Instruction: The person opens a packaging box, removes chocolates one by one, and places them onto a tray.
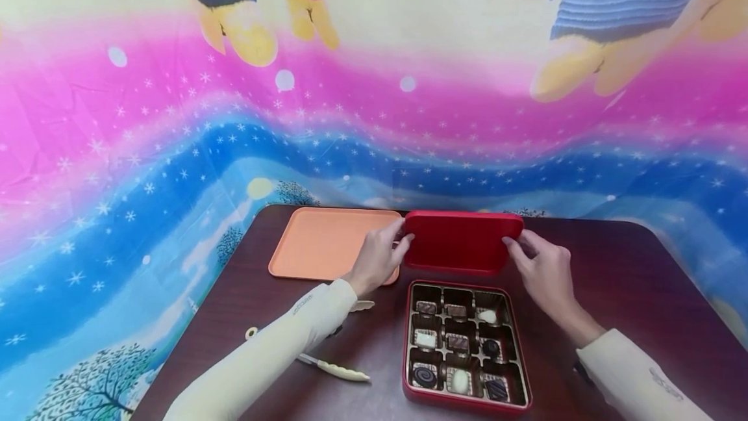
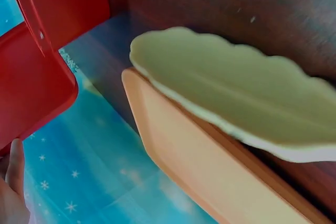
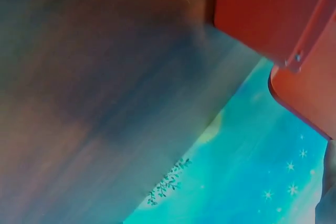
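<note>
A red tin box (image 1: 467,401) sits at the front of the table, its gold insert (image 1: 444,321) divided into compartments with several dark and white chocolates (image 1: 458,343) in them. Behind it stands its red lid (image 1: 458,242), raised with the inside facing me. At the lid's left edge, my left hand (image 1: 376,257) grips with thumb and fingers. The opposite edge is held by my right hand (image 1: 543,271), fingers bent at the rim. Both wrist views show the lid meeting the box's back wall (image 2: 79,3) along a seam; only a bit of each hand appears there.
An orange tray (image 1: 327,245) lies at the back left. Beside it is a pale leaf-shaped dish (image 2: 226,87), mostly behind my left forearm in the head view. A knife with a cream handle (image 1: 341,371) and a cream ring-ended item (image 1: 251,332) lie near that forearm. A patterned cloth (image 1: 374,115) hangs behind.
</note>
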A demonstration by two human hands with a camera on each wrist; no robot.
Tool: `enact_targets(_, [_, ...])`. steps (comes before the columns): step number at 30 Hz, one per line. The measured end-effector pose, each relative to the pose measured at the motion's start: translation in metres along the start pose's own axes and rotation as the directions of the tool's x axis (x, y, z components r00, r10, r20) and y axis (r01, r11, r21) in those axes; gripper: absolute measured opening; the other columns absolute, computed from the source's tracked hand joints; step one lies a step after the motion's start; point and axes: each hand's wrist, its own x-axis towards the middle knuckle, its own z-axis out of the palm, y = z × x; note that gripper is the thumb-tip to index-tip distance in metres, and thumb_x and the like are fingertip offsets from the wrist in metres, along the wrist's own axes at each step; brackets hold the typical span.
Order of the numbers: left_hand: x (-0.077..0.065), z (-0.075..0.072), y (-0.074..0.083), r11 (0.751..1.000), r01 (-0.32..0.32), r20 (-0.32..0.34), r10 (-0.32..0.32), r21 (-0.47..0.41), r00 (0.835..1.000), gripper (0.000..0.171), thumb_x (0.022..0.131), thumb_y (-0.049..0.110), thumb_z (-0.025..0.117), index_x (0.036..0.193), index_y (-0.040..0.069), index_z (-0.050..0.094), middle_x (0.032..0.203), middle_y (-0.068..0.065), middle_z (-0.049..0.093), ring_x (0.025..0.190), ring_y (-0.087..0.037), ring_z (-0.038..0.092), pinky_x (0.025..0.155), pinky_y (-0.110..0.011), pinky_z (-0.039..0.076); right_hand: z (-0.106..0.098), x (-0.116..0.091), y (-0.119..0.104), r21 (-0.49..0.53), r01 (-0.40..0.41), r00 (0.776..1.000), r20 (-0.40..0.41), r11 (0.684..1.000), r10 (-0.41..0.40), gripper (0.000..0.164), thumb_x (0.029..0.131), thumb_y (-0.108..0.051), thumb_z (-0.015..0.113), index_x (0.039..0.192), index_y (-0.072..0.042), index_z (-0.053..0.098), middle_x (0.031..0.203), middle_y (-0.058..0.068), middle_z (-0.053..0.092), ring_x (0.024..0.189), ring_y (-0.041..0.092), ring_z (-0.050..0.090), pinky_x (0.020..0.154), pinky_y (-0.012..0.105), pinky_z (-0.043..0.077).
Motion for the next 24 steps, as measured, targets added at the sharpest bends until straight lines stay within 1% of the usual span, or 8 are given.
enact_targets(3, [0.009,0.004,-0.005,0.998,0.057,0.007,-0.058,0.019,0.998,0.009,0.091,0.016,0.055,0.099,0.015,0.054,0.086,0.002,0.066,0.076,-0.001,0.063,0.065,-0.015,0.048,0.004,0.007,0.006,-0.008,-0.023,1.000,0.012,1.000,0.023,0.012,0.080,-0.018,0.070,0.091,-0.016,0.071,0.076,-0.001,0.069,0.060,-0.001,0.058,0.054,0.011,0.036])
enact_targets(6, [0.018,0.008,-0.011,0.993,0.113,0.008,-0.113,0.036,0.994,0.006,0.090,0.019,0.056,0.094,0.014,0.054,0.086,0.002,0.066,0.077,-0.002,0.062,0.067,-0.016,0.049,0.009,0.013,0.012,-0.010,-0.050,0.998,0.034,0.999,0.050,0.013,0.080,-0.021,0.070,0.092,-0.015,0.071,0.077,0.002,0.070,0.060,0.002,0.061,0.059,0.008,0.038])
enact_targets(8, [0.024,0.011,-0.015,0.988,0.152,0.008,-0.153,0.041,0.988,0.008,0.090,0.020,0.058,0.094,0.014,0.055,0.087,0.003,0.066,0.077,-0.002,0.062,0.068,-0.017,0.049,0.014,0.017,0.018,-0.020,-0.069,0.996,0.052,0.997,0.070,0.014,0.080,-0.022,0.070,0.091,-0.014,0.071,0.076,0.003,0.069,0.058,0.006,0.063,0.060,0.007,0.039])
enact_targets(12, [0.033,0.017,-0.023,0.976,0.209,0.006,-0.210,0.055,0.978,0.009,0.087,0.021,0.061,0.091,0.013,0.058,0.085,0.002,0.067,0.072,-0.001,0.061,0.065,-0.017,0.049,0.021,0.024,0.028,-0.036,-0.103,0.990,0.092,0.994,0.106,0.015,0.081,-0.023,0.069,0.088,-0.010,0.071,0.076,0.007,0.069,0.057,0.013,0.064,0.059,0.007,0.039])
enact_targets(15, [0.040,0.021,-0.027,0.967,0.243,0.012,-0.245,0.076,0.969,0.009,0.086,0.021,0.063,0.085,0.013,0.059,0.080,0.003,0.067,0.067,-0.001,0.060,0.061,-0.017,0.048,0.024,0.027,0.033,-0.044,-0.142,0.982,0.123,0.989,0.147,0.016,0.081,-0.024,0.069,0.087,-0.009,0.070,0.076,0.008,0.069,0.054,0.014,0.064,0.055,0.008,0.039])
enact_targets(19, [0.047,0.027,-0.033,0.944,0.312,0.019,-0.316,0.108,0.949,0.009,0.084,0.022,0.065,0.086,0.013,0.061,0.079,0.004,0.066,0.066,0.000,0.059,0.062,-0.016,0.047,0.028,0.030,0.038,-0.055,-0.209,0.960,0.179,0.976,0.216,0.019,0.082,-0.025,0.068,0.091,-0.009,0.070,0.077,0.009,0.069,0.052,0.012,0.062,0.052,0.012,0.039])
enact_targets(22, [0.049,0.031,-0.037,0.923,0.367,0.023,-0.371,0.115,0.928,0.015,0.083,0.022,0.067,0.094,0.012,0.064,0.081,0.002,0.067,0.069,-0.002,0.060,0.064,-0.017,0.048,0.031,0.031,0.042,-0.054,-0.258,0.939,0.223,0.965,0.263,0.022,0.082,-0.026,0.067,0.094,-0.007,0.070,0.079,0.010,0.069,0.053,0.012,0.063,0.051,0.016,0.042])
enact_targets(24, [0.050,0.033,-0.038,0.912,0.394,0.030,-0.400,0.113,0.916,0.020,0.082,0.023,0.067,0.098,0.011,0.065,0.083,0.001,0.067,0.070,-0.003,0.061,0.064,-0.018,0.049,0.034,0.032,0.045,-0.048,-0.291,0.924,0.246,0.956,0.294,0.024,0.082,-0.026,0.067,0.096,-0.006,0.070,0.081,0.011,0.069,0.054,0.015,0.063,0.051,0.018,0.044])
